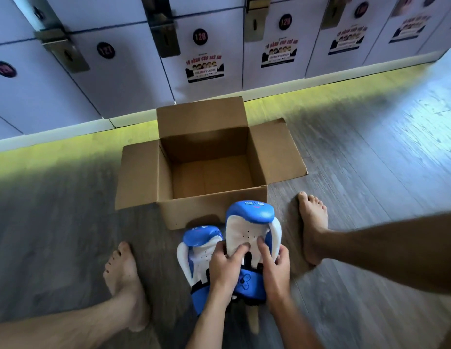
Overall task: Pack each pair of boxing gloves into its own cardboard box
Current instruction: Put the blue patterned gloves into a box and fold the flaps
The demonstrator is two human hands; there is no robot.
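An open cardboard box stands on the floor in front of me, flaps spread, nothing inside it. Just before its near wall I hold a blue and white boxing glove, palm side up, its tip near the box rim. My left hand and my right hand both grip this glove around its wrist and palm. A second blue and white glove lies to its left, partly under my left hand; whether that hand also touches it I cannot tell.
My bare left foot and right foot rest on the grey wood floor either side of the gloves. A wall of white numbered lockers runs behind the box, with a lit yellow strip at its base.
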